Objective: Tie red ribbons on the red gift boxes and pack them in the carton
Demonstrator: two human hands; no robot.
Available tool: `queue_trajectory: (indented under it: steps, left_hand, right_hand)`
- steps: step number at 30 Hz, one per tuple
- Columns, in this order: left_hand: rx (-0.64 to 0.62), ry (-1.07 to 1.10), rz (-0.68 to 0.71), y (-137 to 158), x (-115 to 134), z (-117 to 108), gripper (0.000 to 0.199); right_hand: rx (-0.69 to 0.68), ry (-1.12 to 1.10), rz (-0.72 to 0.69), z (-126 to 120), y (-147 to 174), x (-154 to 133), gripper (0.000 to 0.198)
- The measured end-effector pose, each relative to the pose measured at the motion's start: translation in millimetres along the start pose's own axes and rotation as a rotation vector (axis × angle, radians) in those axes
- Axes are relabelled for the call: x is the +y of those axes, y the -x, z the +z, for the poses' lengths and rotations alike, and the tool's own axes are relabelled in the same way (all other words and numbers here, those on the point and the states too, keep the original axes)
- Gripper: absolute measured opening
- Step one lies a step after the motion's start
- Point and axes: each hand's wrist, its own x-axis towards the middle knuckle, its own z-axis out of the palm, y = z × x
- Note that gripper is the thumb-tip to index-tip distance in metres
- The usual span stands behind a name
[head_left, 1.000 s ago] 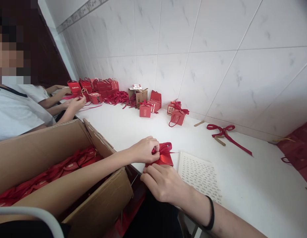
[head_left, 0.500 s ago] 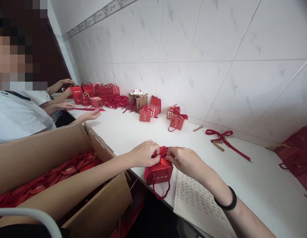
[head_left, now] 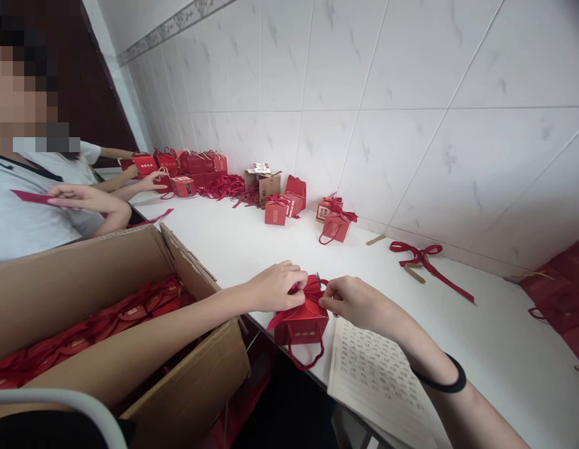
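A small red gift box (head_left: 301, 327) with a twisted cord handle stands at the table's near edge. On its top is a red ribbon (head_left: 314, 288), gathered into a bow. My left hand (head_left: 282, 287) pinches the ribbon on the left side, and one ribbon end sticks out below it. From the right, my right hand (head_left: 348, 302) grips the ribbon's other side between thumb and fingers. The cord handle (head_left: 304, 366) hangs down the box's front, over the edge.
An open cardboard box (head_left: 186, 368) of red boxes stands left. Further back are finished-looking red boxes (head_left: 336, 226), a ribbon heap (head_left: 224, 186) and a loose ribbon bow (head_left: 417, 254). A handwritten notebook (head_left: 373, 380) lies near right. A co-worker's hand (head_left: 76, 196) holds ribbon.
My right hand has shifted slightly right and down, and the bow on the box top shows more clearly. The co-worker has drawn a ribbon back toward their chest.
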Motion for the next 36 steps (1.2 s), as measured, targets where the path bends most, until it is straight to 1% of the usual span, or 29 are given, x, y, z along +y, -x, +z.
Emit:
queue_trajectory:
  steps: [8,13,14,15,17,19,21,22,23,25,26,28,32,36]
  left_hand:
    - [-0.016,0.030,-0.013,-1,1,-1,0.013]
    - [-0.017,0.041,-0.022,-1,0,-2,0.015]
    - [-0.010,0.050,-0.024,-1,0,-2,0.014]
    - [0.000,0.063,-0.027,-1,-2,-2,0.012]
    - [0.013,0.086,-0.043,-1,-3,-1,0.008]
    - [0.011,0.106,-0.067,-1,-4,0,0.008]
    - [-0.004,0.129,-0.097,-2,-3,1,0.008]
    - [-0.009,0.144,-0.120,-3,-2,1,0.009]
    - [-0.010,0.159,-0.148,-3,-1,1,0.009]
    - [-0.009,0.180,-0.193,-3,1,0,0.009]
    - [-0.007,0.181,-0.203,-3,2,-1,0.009]
    - [-0.005,0.171,-0.197,-3,2,-1,0.009]
    - [-0.003,0.151,-0.169,-4,2,-2,0.008]
    - [-0.015,0.169,-0.168,-4,1,-2,0.009]
  right_hand:
    - [-0.098,-0.040,0.020,-7,1,1,0.028]
    - [-0.128,0.047,0.060,-20,9,1,0.028]
    - [-0.093,0.106,0.066,-21,13,0,0.027]
    - [-0.018,0.187,0.068,-21,17,-2,0.025]
    - [0.218,0.379,0.020,-14,26,-10,0.019]
    - [0.455,0.511,-0.150,4,31,-21,0.022]
    - [0.578,0.543,-0.437,30,31,-31,0.026]
    - [0.607,0.581,-0.548,44,29,-35,0.026]
    - [0.650,0.629,-0.607,58,26,-38,0.025]
    - [0.723,0.711,-0.645,82,18,-40,0.019]
    - [0.761,0.742,-0.641,91,14,-40,0.015]
    - [0.829,0.780,-0.625,102,9,-38,0.006]
    - [0.910,0.780,-0.618,103,7,-38,0.016]
    - [0.939,0.752,-0.619,100,8,-38,0.013]
